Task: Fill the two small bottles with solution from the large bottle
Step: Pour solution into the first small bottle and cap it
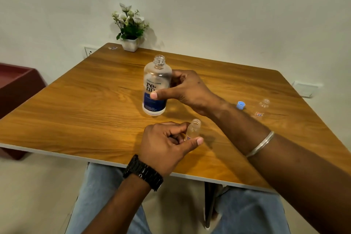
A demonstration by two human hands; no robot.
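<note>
The large clear bottle (pixel 155 83) with a blue label stands upright on the wooden table (pixel 85 100), its neck uncapped. My right hand (pixel 182 91) wraps around its right side, thumb across the label. Nearer the front edge, my left hand (pixel 167 146) pinches a small clear bottle (pixel 193 129), upright and uncapped, between thumb and fingers. A second small clear bottle (pixel 263 107) stands uncapped at the right, apart from both hands. A blue cap (pixel 240 105) lies to the left of that second bottle.
A white pot of artificial flowers (pixel 130 30) stands at the table's far edge by the wall. A dark red bin (pixel 17 85) sits on the floor to the left. My knees in jeans are under the front edge.
</note>
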